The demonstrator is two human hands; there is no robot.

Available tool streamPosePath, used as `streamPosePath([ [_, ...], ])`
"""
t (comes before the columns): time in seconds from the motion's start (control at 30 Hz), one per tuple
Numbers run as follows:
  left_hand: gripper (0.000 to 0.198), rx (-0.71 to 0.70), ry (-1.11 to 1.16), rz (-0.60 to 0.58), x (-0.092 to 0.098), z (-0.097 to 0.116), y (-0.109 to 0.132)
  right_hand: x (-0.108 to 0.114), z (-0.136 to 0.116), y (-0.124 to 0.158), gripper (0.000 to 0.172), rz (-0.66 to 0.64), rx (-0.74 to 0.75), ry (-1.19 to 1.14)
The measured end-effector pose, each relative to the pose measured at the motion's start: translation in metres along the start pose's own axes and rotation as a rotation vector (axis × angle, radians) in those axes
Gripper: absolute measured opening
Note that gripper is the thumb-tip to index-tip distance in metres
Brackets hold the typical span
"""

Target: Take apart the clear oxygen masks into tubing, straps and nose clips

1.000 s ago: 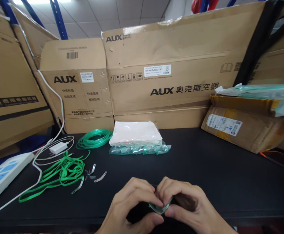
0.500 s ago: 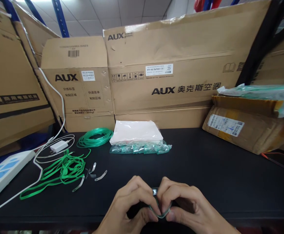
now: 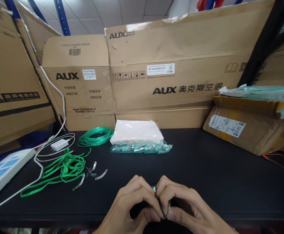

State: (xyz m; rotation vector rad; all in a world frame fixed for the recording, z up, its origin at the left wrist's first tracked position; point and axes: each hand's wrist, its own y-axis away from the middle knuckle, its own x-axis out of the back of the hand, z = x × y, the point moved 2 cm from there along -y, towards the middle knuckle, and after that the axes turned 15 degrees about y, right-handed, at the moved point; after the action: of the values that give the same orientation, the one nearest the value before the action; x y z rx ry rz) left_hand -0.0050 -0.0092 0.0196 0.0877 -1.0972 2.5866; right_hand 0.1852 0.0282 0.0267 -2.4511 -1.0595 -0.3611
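Close to the table's front edge, my left hand [image 3: 132,204] and my right hand [image 3: 181,201] are together, fingers bent, pinching a clear green-tinted plastic mask [image 3: 165,213] from both sides. Only its curved rim and a shiny metal strip [image 3: 154,188] at the far end show between the fingers; the rest is hidden by my hands. To the left of my hands lie several loose metal nose clips [image 3: 101,174]. Beside these is a tangle of green elastic strap [image 3: 70,165].
Coiled green tubing [image 3: 95,136] lies behind the straps. Clear-bagged green plastic items [image 3: 139,148] sit under white paper [image 3: 137,131]. At left are a power strip [image 3: 7,169] and a white charger [image 3: 59,145]. A cardboard box [image 3: 244,126] stands right; larger AUX cartons [image 3: 181,107] wall the back.
My hands have squeezed closer together, and the mask's rim between them is pinched narrower. The view has shifted slightly; the things on the table have stayed put.
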Motion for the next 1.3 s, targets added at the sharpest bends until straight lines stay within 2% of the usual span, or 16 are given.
streamPosePath([
  [0.3,0.011,0.063,0.039,0.066,0.0006,-0.0039,0.0018,0.0014,0.0002,0.0002,0.027,-0.007,0.010,-0.016],
  [0.57,0.010,0.087,0.035,0.043,-0.0002,-0.0030,0.0021,0.0020,0.0013,0.0006,0.031,-0.015,-0.022,-0.025],
  [0.7,0.008,0.092,0.024,0.046,0.0005,-0.0039,0.0035,0.0022,-0.0009,0.0000,0.028,-0.004,-0.014,-0.016],
  [0.83,0.013,0.087,-0.008,0.047,0.0015,-0.0033,0.0035,0.0012,-0.0034,-0.0029,0.021,0.013,-0.013,-0.025],
  [1.13,0.020,0.088,0.035,0.008,0.0016,-0.0002,0.0018,0.0001,-0.0030,0.0012,0.019,0.049,-0.006,0.014],
  [1.3,0.022,0.070,0.049,-0.013,0.0020,0.0003,0.0023,-0.0013,-0.0042,-0.0005,0.025,0.063,-0.014,0.027],
])
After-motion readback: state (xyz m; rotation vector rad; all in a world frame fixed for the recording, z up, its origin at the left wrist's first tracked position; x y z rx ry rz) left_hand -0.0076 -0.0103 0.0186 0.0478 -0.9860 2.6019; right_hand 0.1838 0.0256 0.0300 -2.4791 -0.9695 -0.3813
